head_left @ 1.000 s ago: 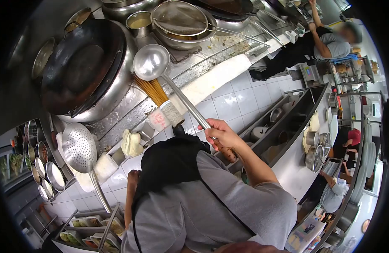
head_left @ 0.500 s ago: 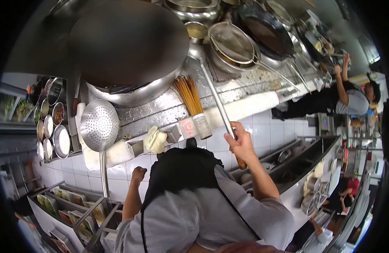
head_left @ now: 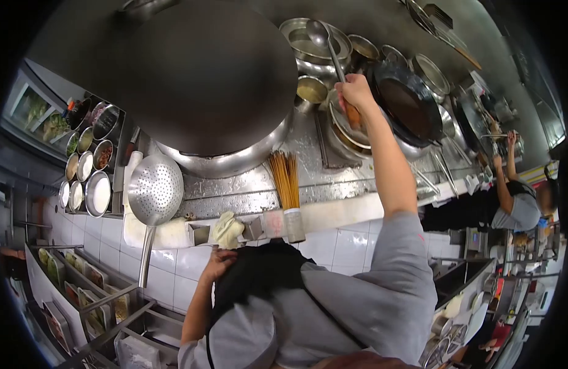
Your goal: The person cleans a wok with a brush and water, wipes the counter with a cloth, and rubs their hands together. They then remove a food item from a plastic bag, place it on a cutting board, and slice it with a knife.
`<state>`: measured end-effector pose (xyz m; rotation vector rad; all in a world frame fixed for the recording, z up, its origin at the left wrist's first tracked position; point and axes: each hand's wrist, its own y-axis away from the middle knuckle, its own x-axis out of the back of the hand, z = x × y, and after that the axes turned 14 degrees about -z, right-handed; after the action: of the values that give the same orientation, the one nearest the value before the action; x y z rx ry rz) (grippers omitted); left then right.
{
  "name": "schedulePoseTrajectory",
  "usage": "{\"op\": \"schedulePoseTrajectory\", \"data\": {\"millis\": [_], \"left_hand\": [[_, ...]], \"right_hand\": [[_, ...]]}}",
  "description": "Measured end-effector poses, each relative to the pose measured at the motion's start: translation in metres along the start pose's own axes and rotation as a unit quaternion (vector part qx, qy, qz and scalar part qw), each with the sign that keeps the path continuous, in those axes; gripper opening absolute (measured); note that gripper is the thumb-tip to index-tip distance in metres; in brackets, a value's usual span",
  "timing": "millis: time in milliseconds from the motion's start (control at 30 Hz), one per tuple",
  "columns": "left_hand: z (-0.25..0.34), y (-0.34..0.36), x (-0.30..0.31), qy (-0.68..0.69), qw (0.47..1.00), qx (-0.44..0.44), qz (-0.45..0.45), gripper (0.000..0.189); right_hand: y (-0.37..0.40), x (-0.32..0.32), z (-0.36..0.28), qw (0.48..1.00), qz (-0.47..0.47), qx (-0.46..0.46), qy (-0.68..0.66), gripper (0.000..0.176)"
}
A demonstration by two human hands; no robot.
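Farther out than in the earlier frame, the steel ladle (head_left: pixel 318 32) extends right of the big wok (head_left: pixel 204 80), the right hand (head_left: pixel 356 91) wrapped around its handle in a reach calling for steady control, while the left hand (head_left: pixel 220 264) curls at the apron (head_left: pixel 253 270) nearer than the wok, contents unclear.

The right hand (head_left: pixel 356 93) grips a ladle (head_left: pixel 339 61) by its brown handle, the fist above a metal bowl (head_left: pixel 342 142), while the ladle's head hangs over a wide pot (head_left: pixel 304 50). A small pot (head_left: pixel 312 90) of yellowish liquid stands just beside that bowl, and a dark pan (head_left: pixel 407 103) sits on its other side. The left hand (head_left: pixel 221 262) is down by the black apron (head_left: pixel 253 267), close to a pale crumpled cloth (head_left: pixel 228 230). A huge dark wok (head_left: pixel 204 77) looms blurred over the counter (head_left: pixel 241 200), with a perforated skimmer (head_left: pixel 155 189) near it and a bamboo brush (head_left: pixel 286 184) upended in a holder. Over at the right, another person (head_left: pixel 516 208) reaches toward a wok station.
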<state>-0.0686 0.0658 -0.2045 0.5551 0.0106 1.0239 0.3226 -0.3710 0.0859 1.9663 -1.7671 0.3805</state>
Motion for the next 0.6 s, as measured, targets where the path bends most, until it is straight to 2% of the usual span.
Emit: {"op": "schedulePoseTrajectory", "data": {"millis": [33, 100, 200, 233, 267, 300, 333, 433, 533, 567, 600], "left_hand": [[-0.02, -0.013, -0.011, 0.042, 0.998, -0.017, -0.04, 0.027], [0.001, -0.023, -0.021, 0.133, 0.99, 0.024, -0.028, 0.033], [0.023, -0.027, -0.024, 0.281, 0.956, 0.079, 0.028, 0.035], [0.027, -0.025, -0.025, 0.33, 0.938, 0.097, 0.051, 0.035], [0.028, -0.023, -0.027, 0.378, 0.916, 0.115, 0.072, 0.035], [0.022, -0.016, -0.028, 0.395, 0.909, 0.117, 0.066, 0.027], [0.018, -0.012, -0.027, 0.385, 0.909, 0.139, 0.078, 0.025], [0.001, -0.004, -0.023, 0.356, 0.911, 0.187, 0.087, 0.024], [-0.004, -0.003, -0.017, 0.366, 0.911, 0.175, 0.075, 0.025], [-0.007, -0.005, -0.014, 0.331, 0.923, 0.182, 0.074, 0.026], [-0.013, -0.01, -0.012, 0.296, 0.933, 0.19, 0.072, 0.028]], "right_hand": [[-0.028, 0.002, 0.003, 1.0, 0.015, -0.008, 0.014, 0.011], [-0.074, 0.0, 0.007, 0.998, 0.043, -0.025, 0.041, 0.012], [-0.138, 0.008, 0.023, 0.997, 0.019, -0.066, 0.035, 0.016], [-0.142, 0.012, 0.016, 0.998, -0.019, -0.059, 0.01, 0.025], [-0.153, 0.022, 0.022, 0.986, -0.097, -0.083, -0.109, 0.018], [-0.154, 0.025, 0.024, 0.948, -0.115, -0.074, -0.288, 0.014], [-0.154, 0.027, 0.025, 0.878, -0.126, -0.064, -0.458, 0.011], [-0.137, 0.024, 0.022, 0.74, -0.104, -0.019, -0.664, 0.016], [-0.103, 0.028, 0.001, 0.723, -0.083, -0.03, -0.686, 0.021], [-0.087, 0.031, -0.005, 0.702, -0.119, -0.02, -0.702, 0.028], [-0.08, 0.038, -0.007, 0.676, -0.144, -0.047, -0.721, 0.017]]}}
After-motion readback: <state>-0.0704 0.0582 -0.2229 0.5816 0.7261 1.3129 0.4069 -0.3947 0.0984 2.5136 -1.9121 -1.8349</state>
